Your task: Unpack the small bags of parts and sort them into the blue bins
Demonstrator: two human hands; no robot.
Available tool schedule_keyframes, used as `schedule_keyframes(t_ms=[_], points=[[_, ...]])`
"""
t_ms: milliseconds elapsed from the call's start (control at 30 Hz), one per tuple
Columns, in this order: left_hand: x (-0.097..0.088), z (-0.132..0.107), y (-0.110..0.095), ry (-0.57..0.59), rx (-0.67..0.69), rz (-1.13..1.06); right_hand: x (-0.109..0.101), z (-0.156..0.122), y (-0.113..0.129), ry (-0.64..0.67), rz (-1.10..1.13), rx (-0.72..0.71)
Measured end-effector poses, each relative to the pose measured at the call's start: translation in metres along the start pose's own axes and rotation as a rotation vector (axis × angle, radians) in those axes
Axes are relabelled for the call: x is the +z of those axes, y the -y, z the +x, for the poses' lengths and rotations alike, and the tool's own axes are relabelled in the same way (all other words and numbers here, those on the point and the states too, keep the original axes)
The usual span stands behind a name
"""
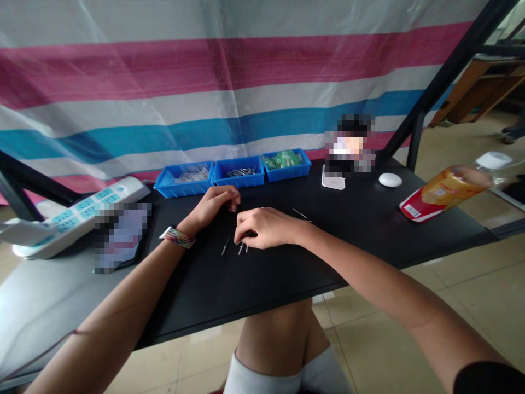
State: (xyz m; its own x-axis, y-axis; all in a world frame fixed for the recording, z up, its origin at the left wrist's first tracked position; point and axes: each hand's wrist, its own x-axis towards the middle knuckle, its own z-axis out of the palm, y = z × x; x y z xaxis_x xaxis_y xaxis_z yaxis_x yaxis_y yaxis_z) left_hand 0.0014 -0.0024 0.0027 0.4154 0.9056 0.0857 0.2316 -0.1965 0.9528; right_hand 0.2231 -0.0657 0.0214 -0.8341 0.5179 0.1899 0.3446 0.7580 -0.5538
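Note:
My left hand (216, 203) lies on the black table just in front of the middle blue bin. Its fingers curl loosely inward, and whatever may be inside them is hidden. My right hand (266, 227) is palm down to the right of it, fingertips pinched at a small group of thin metal blind rivets (240, 249). The fingers partly cover that group. One separate rivet (225, 245) lies just left of it. Behind my right wrist are a couple more thin metal pieces (302, 213). The middle bin (240, 179) holds many similar metal pieces.
Left of it, a blue bin (184, 190) holds clear plastic bags; the right bin (289, 174) has green packets. A power strip (88, 213) and a blurred phone (123, 238) lie left. At right are a white oval object (390, 180) and a tilted drink bottle (445, 191).

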Motion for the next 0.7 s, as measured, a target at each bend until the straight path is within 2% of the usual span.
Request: schedule_keyframes(t_ms=[167, 300, 400, 567, 700], points=[[0.001, 0.0, 0.0, -0.004, 0.002, -0.014, 0.001, 0.0, 0.0, 0.003, -0.006, 0.016], [0.002, 0.0, -0.002, -0.005, 0.012, -0.01, 0.003, -0.001, -0.002, -0.052, -0.033, 0.004], [0.002, 0.0, -0.003, -0.008, 0.036, 0.004, 0.003, -0.001, -0.006, -0.163, 0.012, -0.009], [0.001, 0.001, -0.001, -0.001, 0.056, -0.009, 0.005, 0.006, -0.017, -0.398, 0.246, -0.056], [-0.002, 0.002, 0.0, 0.052, 0.046, -0.036, 0.009, 0.011, -0.029, -0.549, 0.523, 0.128]])
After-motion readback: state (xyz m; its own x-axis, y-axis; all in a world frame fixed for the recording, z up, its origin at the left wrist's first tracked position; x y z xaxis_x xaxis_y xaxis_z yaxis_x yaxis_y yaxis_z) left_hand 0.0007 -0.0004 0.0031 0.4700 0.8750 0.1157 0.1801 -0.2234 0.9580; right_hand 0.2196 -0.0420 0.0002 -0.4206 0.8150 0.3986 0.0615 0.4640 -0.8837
